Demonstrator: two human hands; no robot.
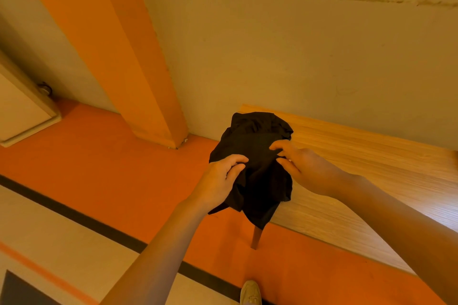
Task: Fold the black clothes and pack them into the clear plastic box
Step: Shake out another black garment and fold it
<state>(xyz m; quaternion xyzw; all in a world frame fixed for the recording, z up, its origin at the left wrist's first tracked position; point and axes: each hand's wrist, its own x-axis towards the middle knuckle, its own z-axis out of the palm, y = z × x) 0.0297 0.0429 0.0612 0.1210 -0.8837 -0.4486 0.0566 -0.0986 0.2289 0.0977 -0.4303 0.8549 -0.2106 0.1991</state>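
In the head view, one bunched black garment [255, 168] is held up at the centre of the frame, over the left end of a wooden table [371, 181]. It is gripped by two bare hands. The left hand [220, 181], at centre left, is curled into the cloth, with thumb and fingers pinching a fold at the garment's left edge. The right hand [304, 168], at centre right, is closed on the fabric from the other side, its fingertips pressed into the crumpled middle.

The cloth is matte, soft and heavily creased, gathered into a rough lump with loose flaps hanging below. The tabletop is pale, straight-grained wood with one slim leg visible beneath its corner. The floor [99, 156] is smooth orange, crossed by a dark stripe. One light shoe [250, 292] is seen at the bottom edge. An orange pillar [111, 44] rises at upper left.
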